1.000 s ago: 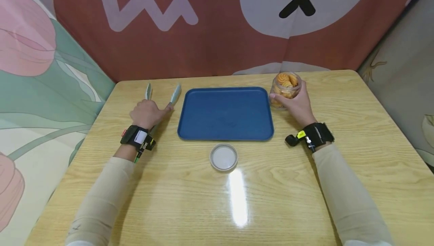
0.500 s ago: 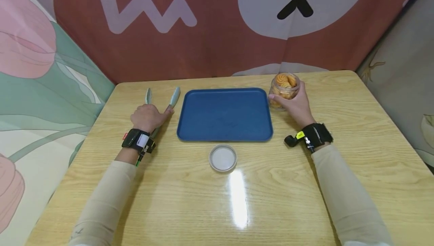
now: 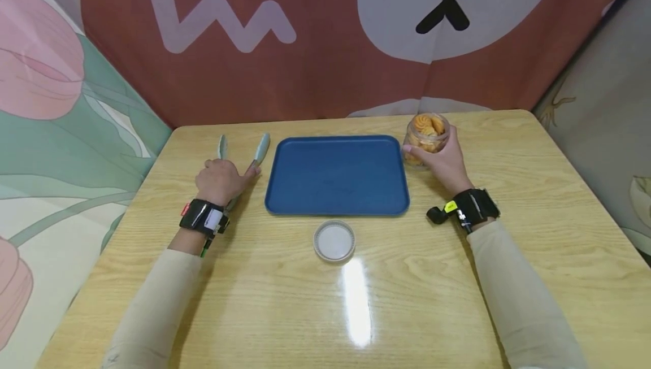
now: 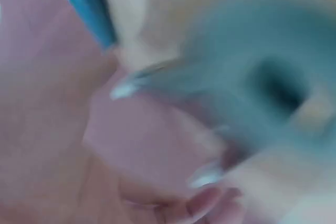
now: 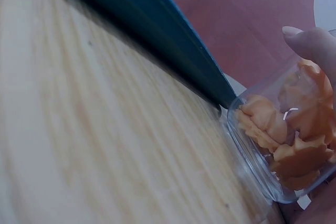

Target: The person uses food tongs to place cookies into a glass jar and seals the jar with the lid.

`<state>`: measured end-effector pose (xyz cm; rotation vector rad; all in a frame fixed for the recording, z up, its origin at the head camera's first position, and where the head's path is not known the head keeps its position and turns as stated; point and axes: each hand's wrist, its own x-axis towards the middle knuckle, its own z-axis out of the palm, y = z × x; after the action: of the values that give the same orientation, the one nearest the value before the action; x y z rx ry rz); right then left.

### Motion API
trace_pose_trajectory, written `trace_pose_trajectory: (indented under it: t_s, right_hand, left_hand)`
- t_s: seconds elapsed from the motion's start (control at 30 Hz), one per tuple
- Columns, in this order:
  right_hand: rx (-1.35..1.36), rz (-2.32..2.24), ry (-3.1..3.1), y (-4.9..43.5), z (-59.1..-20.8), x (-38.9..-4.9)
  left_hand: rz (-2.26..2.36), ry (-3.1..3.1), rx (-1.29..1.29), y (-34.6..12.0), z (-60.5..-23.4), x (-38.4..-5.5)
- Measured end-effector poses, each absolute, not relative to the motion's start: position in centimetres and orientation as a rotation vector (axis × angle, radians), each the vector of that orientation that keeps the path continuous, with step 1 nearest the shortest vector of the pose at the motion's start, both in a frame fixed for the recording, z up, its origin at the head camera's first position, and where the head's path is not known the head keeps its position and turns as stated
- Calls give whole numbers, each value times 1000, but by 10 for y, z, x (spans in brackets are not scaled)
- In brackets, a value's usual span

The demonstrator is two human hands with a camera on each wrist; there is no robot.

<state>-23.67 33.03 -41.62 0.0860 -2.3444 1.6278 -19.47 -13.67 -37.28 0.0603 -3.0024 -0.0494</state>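
Observation:
My left hand (image 3: 220,182) holds a pair of tongs at the table's left, its two pale teal-tipped arms (image 3: 261,148) spread apart and pointing to the back. Blurred in the left wrist view, a teal tongs part (image 4: 231,45) with a hole fills the upper right, fingers (image 4: 194,205) below. At the back right, my right hand (image 3: 447,163) grips a clear jar (image 3: 421,144) around its side. Orange swirled cookies (image 3: 427,124) fill the lidless jar. The right wrist view shows its base (image 5: 252,156) at the table, with cookies (image 5: 299,156) behind the clear wall.
Between the hands lies a blue rectangular tray (image 3: 337,177), its right edge next to the jar. A round, pale lid (image 3: 334,241) lies in front of the tray. Behind the wooden table (image 3: 274,301) hangs a reddish-brown cloth (image 3: 305,75).
My left hand and the tongs have shifted slightly back toward the body. The right hand keeps its grip on the jar in the same spot. The head view has tilted up a little.

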Motion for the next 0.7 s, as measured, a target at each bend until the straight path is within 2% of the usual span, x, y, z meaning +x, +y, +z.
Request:
trace_pose_trajectory:
  t_s: [0.13,0.27,0.43,0.7]
  right_hand:
    - [78,1621,-2368,328,-412,-232]
    - [73,1624,-2367,323,-398,-221]
    - [89,1654,-2346,317,-389,-213]
    - [85,1652,-2347,313,-390,-213]
  left_hand:
    - [57,-2853,-225,-114,-357,-165]
    - [-50,-2738,-675,-83,-342,-137]
    - [-231,-2704,-1157,-50,-348,-110]
    - [-244,-2675,-1344,-20,-380,-95]
